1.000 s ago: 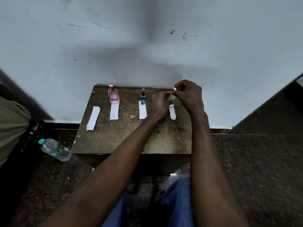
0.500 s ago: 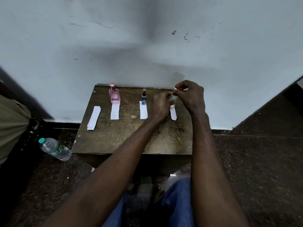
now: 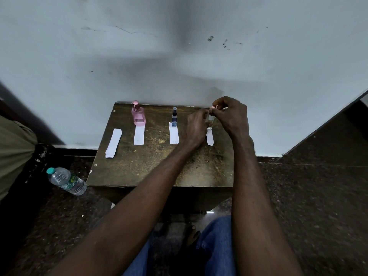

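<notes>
As each bottle has its own paper strip, the small bottle (image 3: 211, 118) is held at the head of the rightmost strip (image 3: 209, 137) on the table (image 3: 151, 166). The left hand (image 3: 196, 127) closes its grip round the body, and the right hand (image 3: 232, 116) pinches the cap (image 3: 213, 106). Since half a second ago, nothing visibly shifts.

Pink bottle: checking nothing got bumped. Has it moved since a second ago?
No. The pink bottle still stands on the far end of its paper strip.
</notes>
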